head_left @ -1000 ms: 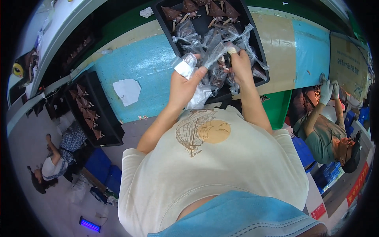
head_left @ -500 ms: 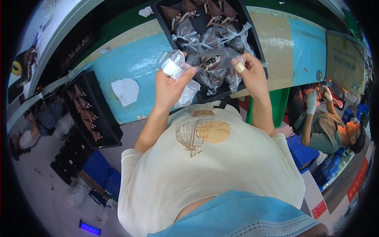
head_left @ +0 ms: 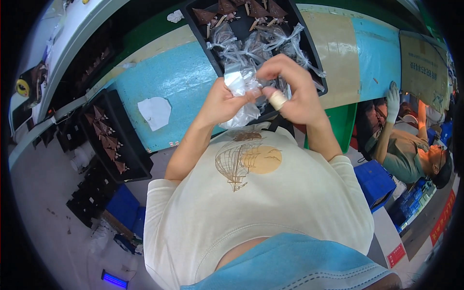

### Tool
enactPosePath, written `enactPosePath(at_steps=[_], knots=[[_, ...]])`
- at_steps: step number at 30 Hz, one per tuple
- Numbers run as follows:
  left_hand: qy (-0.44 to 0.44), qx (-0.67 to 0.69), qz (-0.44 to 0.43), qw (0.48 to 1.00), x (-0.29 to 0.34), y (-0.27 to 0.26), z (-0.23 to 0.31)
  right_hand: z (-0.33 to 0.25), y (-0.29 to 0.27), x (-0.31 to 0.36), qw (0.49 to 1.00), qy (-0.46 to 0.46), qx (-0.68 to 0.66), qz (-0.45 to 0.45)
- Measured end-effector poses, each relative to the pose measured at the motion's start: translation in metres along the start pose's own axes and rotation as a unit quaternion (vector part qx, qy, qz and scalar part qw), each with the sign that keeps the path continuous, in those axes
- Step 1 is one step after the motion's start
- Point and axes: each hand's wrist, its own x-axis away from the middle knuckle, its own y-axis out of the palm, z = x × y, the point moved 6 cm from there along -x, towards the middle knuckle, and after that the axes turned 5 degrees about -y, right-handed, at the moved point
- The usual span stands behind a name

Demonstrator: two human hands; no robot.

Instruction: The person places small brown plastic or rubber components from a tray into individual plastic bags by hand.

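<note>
A bunch of clear plastic bags [head_left: 240, 116] with a white strip on it is in my left hand [head_left: 220, 102], its thumb pressed over the plastic. My right hand [head_left: 299, 94] is just beside the bunch, its index finger arched and the thumb set apart from it. Beige tape [head_left: 277, 100] wraps the right thumb. Between and behind my hands the plastic is tangled, and the figure in the bag cannot be made out. Knotted clear bags [head_left: 285, 41] with dark contents fill the middle of a black tray [head_left: 319, 72] under my hands. Unbagged figures with brown pointed tops [head_left: 226, 7] stand at its far end.
Another black tray [head_left: 140, 166] with brown pointed pieces juts out at the left. A white paper sheet [head_left: 154, 113] lies on the blue table surface [head_left: 186, 87]. A green bin [head_left: 340, 128] is below the table edge. A gloved co-worker [head_left: 403, 154] is at the right.
My hands have come together. My right hand has moved left and no longer stretches out the bag with the figure, which is now hidden. The co-worker's gloved hand has reached up onto the table.
</note>
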Motion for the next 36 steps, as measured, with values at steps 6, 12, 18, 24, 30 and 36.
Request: enactPosePath(at_steps=[6, 12, 18, 24, 30, 36], knots=[[-0.025, 0.088, -0.053, 0.994, 0.002, 0.007, 0.003, 0.041, 0.018, 0.017, 0.925, 0.221, -0.307, -0.043], [-0.058, 0.137, -0.024, 0.989, 0.002, 0.002, 0.004, 0.048, 0.02, 0.022, 0.928, 0.201, -0.313, -0.016], [-0.069, 0.132, 0.089, 0.985, -0.001, -0.007, 0.001, 0.023, 0.007, 0.011, 0.997, 0.008, -0.064, -0.049], [-0.044, 0.018, 0.05, 0.998, 0.001, -0.008, 0.018, 0.029, 0.009, -0.012, 0.999, -0.044, -0.025, -0.019], [0.109, -0.137, 0.254, 0.951, 0.006, -0.027, 0.023, 0.032, 0.016, -0.009, 1.0, 0.01, 0.01, 0.017], [0.285, -0.232, 0.342, 0.865, 0.005, -0.026, 0.029, 0.042, 0.019, -0.012, 0.987, 0.096, -0.125, 0.033]])
